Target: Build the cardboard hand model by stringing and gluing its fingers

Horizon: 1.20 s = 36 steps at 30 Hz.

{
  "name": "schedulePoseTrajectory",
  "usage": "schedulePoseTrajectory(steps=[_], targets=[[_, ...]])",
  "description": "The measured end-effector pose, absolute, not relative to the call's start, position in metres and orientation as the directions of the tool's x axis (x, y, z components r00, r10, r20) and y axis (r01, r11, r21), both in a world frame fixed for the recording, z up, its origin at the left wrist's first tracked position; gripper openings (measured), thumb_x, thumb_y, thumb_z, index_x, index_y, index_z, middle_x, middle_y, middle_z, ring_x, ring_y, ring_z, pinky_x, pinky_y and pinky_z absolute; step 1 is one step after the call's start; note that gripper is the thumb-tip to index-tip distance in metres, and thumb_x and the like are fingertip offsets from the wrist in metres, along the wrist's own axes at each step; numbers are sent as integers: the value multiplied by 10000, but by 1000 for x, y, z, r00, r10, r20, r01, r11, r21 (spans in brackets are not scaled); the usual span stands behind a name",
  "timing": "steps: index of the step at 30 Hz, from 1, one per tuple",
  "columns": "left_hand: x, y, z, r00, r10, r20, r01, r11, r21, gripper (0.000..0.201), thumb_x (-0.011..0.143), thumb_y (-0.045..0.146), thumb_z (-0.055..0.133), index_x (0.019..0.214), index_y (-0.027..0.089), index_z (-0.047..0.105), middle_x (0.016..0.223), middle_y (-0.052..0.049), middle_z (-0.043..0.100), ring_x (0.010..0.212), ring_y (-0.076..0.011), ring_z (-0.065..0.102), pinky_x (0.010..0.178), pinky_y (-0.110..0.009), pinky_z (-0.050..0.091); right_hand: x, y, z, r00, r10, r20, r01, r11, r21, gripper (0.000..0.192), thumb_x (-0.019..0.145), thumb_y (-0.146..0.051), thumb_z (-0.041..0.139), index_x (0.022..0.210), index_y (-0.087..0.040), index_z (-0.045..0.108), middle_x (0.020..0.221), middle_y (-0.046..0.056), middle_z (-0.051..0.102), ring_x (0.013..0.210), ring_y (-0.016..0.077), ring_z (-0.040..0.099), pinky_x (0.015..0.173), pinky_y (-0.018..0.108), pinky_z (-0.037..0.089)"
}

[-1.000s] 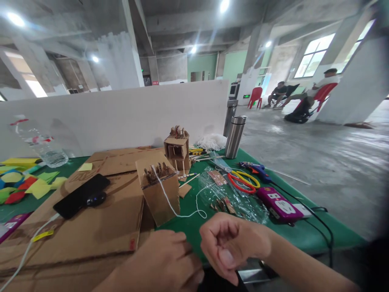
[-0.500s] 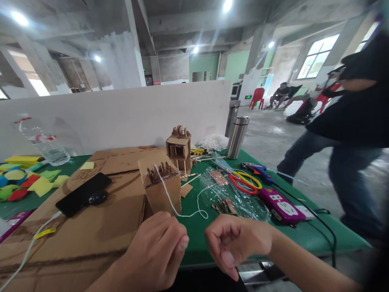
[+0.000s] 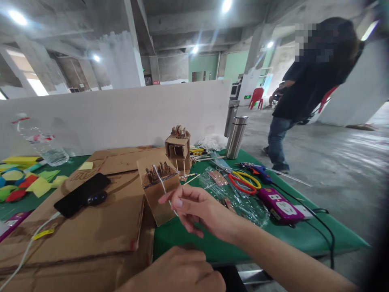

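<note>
My right hand (image 3: pixel 197 207) is in front of the small cardboard box (image 3: pixel 162 198), its thumb and index finger pinched on a white string (image 3: pixel 163 185). That string runs down from the box's top, where several upright cardboard discs (image 3: pixel 158 171) sit in a slot. Low in the view, my left hand (image 3: pixel 176 271) is closed with its back towards me; its fingertips and anything inside them are hidden. Behind the box stands a second cardboard construction (image 3: pixel 178 148) with similar discs on top and thin sticks below.
Flat cardboard (image 3: pixel 100 231) carries a black phone (image 3: pixel 82 194) and mouse (image 3: pixel 97 198). To the right lie scissors (image 3: pixel 243 182), a glue gun (image 3: pixel 258 171), a purple power strip (image 3: pixel 281 206) and plastic film (image 3: pixel 243 207). A steel flask (image 3: pixel 237 138) stands behind. A person (image 3: pixel 313 77) is beyond the table.
My right hand has moved left and up to the white string beside the box. My left hand has dropped lower and to the right. The person has moved further off.
</note>
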<state>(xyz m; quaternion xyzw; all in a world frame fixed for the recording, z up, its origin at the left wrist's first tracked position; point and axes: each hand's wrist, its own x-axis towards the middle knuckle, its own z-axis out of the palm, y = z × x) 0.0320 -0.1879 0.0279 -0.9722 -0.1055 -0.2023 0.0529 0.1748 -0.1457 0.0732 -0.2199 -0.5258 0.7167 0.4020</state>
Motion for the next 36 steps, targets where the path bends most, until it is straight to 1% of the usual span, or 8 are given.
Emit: schedulePoseTrajectory(steps=[6,12,17,20,23,26,31,36], targets=[[37,-187,25,913,196,357,224,-974,-37,352,999,368,511,695,196,468,528,86,569,481,-95,456,430,-262,295,157,-141,80,-632,759,156,-512,-258,-819,285,844,-375,724,760,-178,536,750,-7,692,360,43,461,307,150,375],[22,-186,38,714,154,683,280,-957,-77,436,1051,207,244,660,205,437,477,64,512,433,-94,432,485,-252,365,174,-147,72,-705,673,224,-523,-280,-805,266,859,-295,715,736,-169,517,521,-88,449,374,31,356,373,147,276],[-1,-185,56,459,302,836,481,-875,51,185,1025,275,371,1074,157,505,588,48,573,477,-99,518,599,-251,488,196,-149,59,-773,592,228,-473,-298,-829,249,887,-276,688,742,-157,526,511,-93,418,394,31,301,371,141,232],[-4,-177,62,411,424,807,621,-778,93,345,1015,258,413,1306,73,428,588,61,544,463,-97,509,574,-236,479,205,-148,51,-811,539,226,-426,-280,-860,227,878,-273,706,765,-144,557,496,-91,447,374,28,310,359,141,245],[-2,-169,65,499,441,746,634,-773,32,167,1001,191,425,1072,145,570,617,35,570,518,-116,520,555,-250,434,211,-148,47,-838,501,216,-380,-253,-890,228,864,-279,724,768,-135,575,499,-88,454,368,28,330,350,142,252],[3,-168,63,578,370,727,568,-822,-33,266,955,108,418,715,194,492,592,21,540,521,-129,456,552,-275,394,214,-148,49,-812,543,213,-380,-214,-900,263,858,-319,734,761,-139,568,501,-86,460,378,25,330,365,143,262],[10,-180,61,707,267,655,408,-910,-70,300,908,79,400,641,185,487,569,20,522,537,-130,441,539,-277,382,204,-150,62,-597,788,150,-320,-62,-945,311,871,-420,710,794,-149,578,645,-42,556,458,31,436,382,124,307],[20,-184,56,748,201,633,343,-933,-108,359,938,114,390,605,174,511,555,26,546,547,-113,500,543,-249,413,183,-150,75,-631,764,134,-319,-99,-942,308,873,-429,693,802,-156,572,1074,45,666,461,8,497,330,127,285]])
